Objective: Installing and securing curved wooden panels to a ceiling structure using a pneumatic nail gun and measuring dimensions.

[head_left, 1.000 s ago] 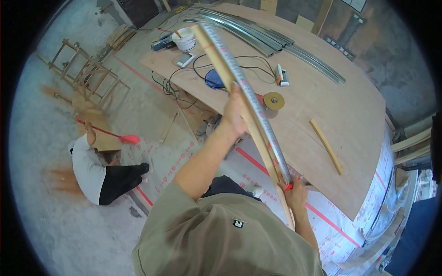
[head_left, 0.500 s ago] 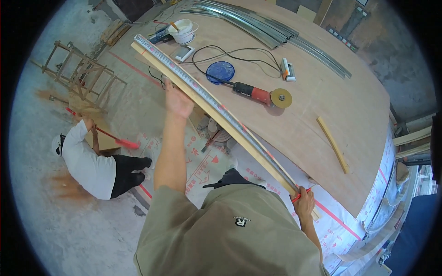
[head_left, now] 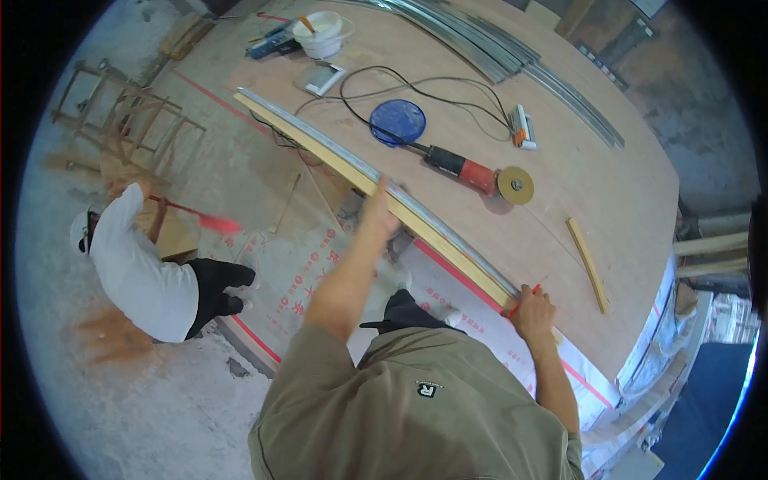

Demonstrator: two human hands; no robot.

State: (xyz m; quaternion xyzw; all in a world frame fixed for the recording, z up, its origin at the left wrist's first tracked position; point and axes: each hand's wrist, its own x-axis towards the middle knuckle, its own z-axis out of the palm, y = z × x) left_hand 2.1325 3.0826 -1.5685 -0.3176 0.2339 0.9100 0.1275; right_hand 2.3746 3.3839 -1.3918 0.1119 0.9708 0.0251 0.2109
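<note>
A long wooden batten [head_left: 456,258] slants from the far left to the near right, along the board's edge. Against its far side lies a silvery metal strip [head_left: 332,146], which showed printed marks earlier. My left hand [head_left: 379,213] grips both near the middle, its thumb over the top. At the near right end is my right hand [head_left: 534,310], its fingers closed round a thin red pencil-like thing [head_left: 514,310]. Whether those fingers also hold the batten cannot be made out. Beyond, an angle grinder [head_left: 468,170] with a yellowish disc lies on the board.
The large board [head_left: 616,240] carries a blue lid [head_left: 398,122], a white bucket [head_left: 320,38], a blue tool [head_left: 272,42], an orange-and-white tool [head_left: 523,126], metal channels [head_left: 464,40], a cable and a short wood strip [head_left: 588,264]. A co-worker [head_left: 148,268] sweeps with a red broom [head_left: 218,224].
My left hand has slid along the batten toward the near right. The batten's far end has come down toward the board. My right hand has shifted slightly up. The co-worker's broom has moved.
</note>
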